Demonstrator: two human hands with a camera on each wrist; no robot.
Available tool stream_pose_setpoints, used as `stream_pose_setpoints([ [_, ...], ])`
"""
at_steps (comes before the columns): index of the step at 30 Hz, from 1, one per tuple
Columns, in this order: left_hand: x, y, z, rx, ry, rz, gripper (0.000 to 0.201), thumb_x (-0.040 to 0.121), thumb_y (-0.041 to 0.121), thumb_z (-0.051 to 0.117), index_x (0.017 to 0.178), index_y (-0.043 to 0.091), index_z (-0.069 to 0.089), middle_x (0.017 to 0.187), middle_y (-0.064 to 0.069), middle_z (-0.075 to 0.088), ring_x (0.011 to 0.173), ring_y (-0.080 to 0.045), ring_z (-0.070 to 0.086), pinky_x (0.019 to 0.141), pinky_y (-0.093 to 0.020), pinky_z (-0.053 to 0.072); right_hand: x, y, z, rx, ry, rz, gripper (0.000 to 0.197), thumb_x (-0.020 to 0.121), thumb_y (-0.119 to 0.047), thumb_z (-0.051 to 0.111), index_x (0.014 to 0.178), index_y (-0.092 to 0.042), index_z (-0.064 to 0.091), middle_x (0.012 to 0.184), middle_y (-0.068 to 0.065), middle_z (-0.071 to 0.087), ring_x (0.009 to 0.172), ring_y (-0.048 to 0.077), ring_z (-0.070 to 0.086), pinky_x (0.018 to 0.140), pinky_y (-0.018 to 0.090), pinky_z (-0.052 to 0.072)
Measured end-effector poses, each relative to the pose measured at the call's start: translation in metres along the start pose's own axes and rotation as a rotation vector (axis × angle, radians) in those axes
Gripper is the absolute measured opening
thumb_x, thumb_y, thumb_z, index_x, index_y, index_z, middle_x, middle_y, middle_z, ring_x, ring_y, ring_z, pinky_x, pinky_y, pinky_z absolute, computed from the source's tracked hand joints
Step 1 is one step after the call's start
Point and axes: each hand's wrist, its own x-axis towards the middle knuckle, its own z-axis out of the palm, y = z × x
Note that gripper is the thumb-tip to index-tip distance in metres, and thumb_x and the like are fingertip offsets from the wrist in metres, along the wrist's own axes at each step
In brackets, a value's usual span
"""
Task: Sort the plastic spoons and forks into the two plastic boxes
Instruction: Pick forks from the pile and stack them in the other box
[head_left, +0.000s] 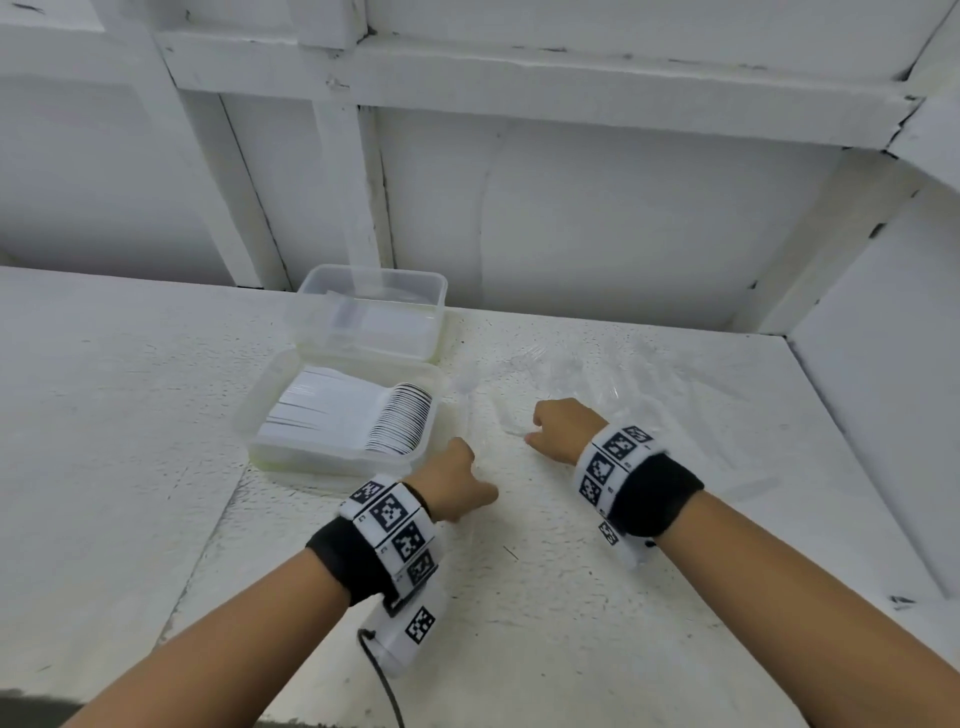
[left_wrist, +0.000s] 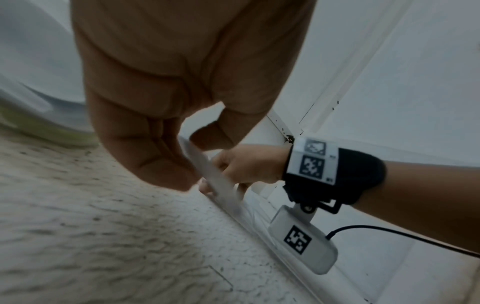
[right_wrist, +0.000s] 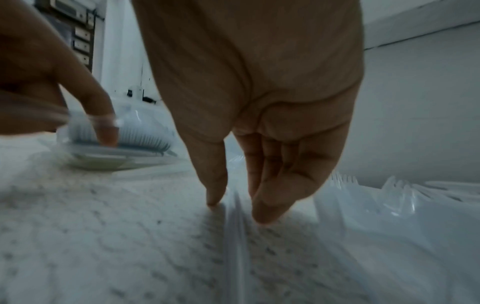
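Two clear boxes toward the back edge of the worktop (head_left: 130, 441), left of the middle, touching each other. Near box (head_left: 270, 415) packed with a nested row of white spoons (head_left: 400, 423), bowls to the right, handles to the left. Far box (head_left: 436, 306) against the wall, holding a few pale pieces too faint to name. Loose clear forks (head_left: 561, 374) scattered to the right of the boxes, beyond and beside the right hand.

Left hand (head_left: 457, 478) just in front of the near box's right corner, knuckles up, fingers curled, pinching a flat white handle (left_wrist: 215, 181) between thumb and fingers; fork or spoon cannot be told from the blur. Right hand (head_left: 563, 428) close to the right of it, palm down over the worktop, thumb and forefinger tips lowered narrowly on either side of a thin clear piece (right_wrist: 235, 226) lying flat there, just touching or nearly so; grip not yet closed around it. Both forearms reaching in from the front edge, wrists wearing black bands with checkered tags (head_left: 395, 519).
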Motion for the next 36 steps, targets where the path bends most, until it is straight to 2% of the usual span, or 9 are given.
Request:
stream_pose_setpoints([
  [4, -0.012, -0.008, -0.002, -0.181, -0.02, -0.021, 0.044, 0.092, 0.007, 0.043, 0.134, 0.007, 0.03, 0.091, -0.011, 0.054, 0.069, -0.017, 0.057, 0.064, -0.029, 0.055, 0.01, -0.008, 0.007, -0.115, -0.021, 0.004, 0.014, 0.094, -0.015, 0.048, 0.089, -0.004, 0.055, 0.084, 0.005, 0.053, 0.074, 0.019, 0.051, 0.058, 0.023, 0.04],
  [7, -0.017, -0.007, -0.003, -0.26, 0.023, -0.013, 0.03, 0.095, 0.006, 0.034, 0.124, 0.007, 0.042, 0.079, -0.006, 0.049, 0.06, -0.013, 0.05, 0.048, -0.02, 0.049, 0.011, -0.007, 0.011, -0.067, 0.014, 0.033, 0.031, 0.092, -0.008, 0.044, 0.062, -0.011, 0.036, 0.065, 0.0, 0.04, 0.055, 0.014, 0.04, 0.047, 0.02, 0.03],
  [12, -0.006, 0.016, 0.0, -0.305, 0.169, 0.077, 0.01, 0.093, 0.018, 0.045, 0.088, 0.01, 0.047, 0.07, -0.001, 0.043, 0.057, -0.013, 0.04, 0.048, -0.023, 0.036, -0.008, 0.005, 0.005, 0.449, 0.121, 0.092, 0.009, 0.09, -0.012, 0.045, 0.081, -0.011, 0.045, 0.079, 0.009, 0.058, 0.069, 0.023, 0.056, 0.063, 0.031, 0.049],
  [15, 0.021, 0.036, 0.001, -0.337, 0.254, 0.078, 0.029, 0.093, 0.017, 0.048, 0.065, 0.011, 0.043, 0.057, -0.003, 0.038, 0.047, -0.018, 0.038, 0.046, -0.023, 0.036, -0.025, 0.019, -0.001, 0.746, 0.211, 0.132, 0.013, 0.089, -0.01, 0.043, 0.078, -0.014, 0.04, 0.075, 0.011, 0.063, 0.065, 0.023, 0.06, 0.061, 0.03, 0.053],
  [17, 0.035, 0.053, 0.0, -0.333, 0.293, 0.038, 0.024, 0.096, 0.015, 0.04, 0.083, 0.002, 0.056, 0.071, -0.012, 0.055, 0.061, -0.026, 0.055, 0.054, -0.03, 0.048, -0.033, 0.027, -0.004, 0.819, 0.262, 0.141, 0.014, 0.089, -0.007, 0.042, 0.077, -0.014, 0.038, 0.069, 0.01, 0.062, 0.065, 0.025, 0.062, 0.058, 0.029, 0.053],
  [18, 0.045, 0.058, 0.0, -0.286, 0.298, 0.026, 0.027, 0.097, 0.012, 0.036, 0.1, -0.003, 0.058, 0.091, -0.019, 0.062, 0.081, -0.033, 0.062, 0.07, -0.036, 0.053, -0.037, 0.031, -0.004, 0.835, 0.282, 0.144, 0.014, 0.088, -0.007, 0.041, 0.076, -0.013, 0.037, 0.068, 0.011, 0.061, 0.067, 0.027, 0.064, 0.057, 0.029, 0.053],
  [21, 0.059, 0.065, 0.002, 0.014, 0.341, -0.091, 0.033, 0.097, 0.01, 0.034, 0.123, -0.003, 0.05, 0.131, -0.022, 0.046, 0.122, -0.035, 0.046, 0.1, -0.037, 0.037, -0.043, 0.04, -0.002, 0.861, 0.31, 0.161, 0.013, 0.088, -0.006, 0.042, 0.077, -0.012, 0.038, 0.066, 0.012, 0.06, 0.073, 0.034, 0.067, 0.058, 0.032, 0.054],
  [30, 0.073, 0.063, 0.011, 0.354, 0.264, -0.214, 0.032, 0.097, 0.014, 0.035, 0.124, 0.008, 0.05, 0.142, -0.018, 0.028, 0.13, -0.033, 0.03, 0.109, -0.035, 0.023, -0.046, 0.048, 0.004, 0.858, 0.314, 0.156, 0.012, 0.088, -0.006, 0.043, 0.078, -0.012, 0.039, 0.065, 0.009, 0.058, 0.065, 0.026, 0.065, 0.056, 0.03, 0.053],
  [36, 0.074, 0.06, 0.014, 0.438, 0.384, -0.166, 0.035, 0.092, 0.012, 0.039, 0.125, 0.008, 0.052, 0.152, -0.018, 0.012, 0.136, -0.033, 0.018, 0.11, -0.039, 0.02, -0.042, 0.047, 0.004, 0.85, 0.321, 0.135, 0.011, 0.088, -0.007, 0.043, 0.078, -0.011, 0.04, 0.068, 0.009, 0.058, 0.061, 0.022, 0.064, 0.057, 0.03, 0.053],
])
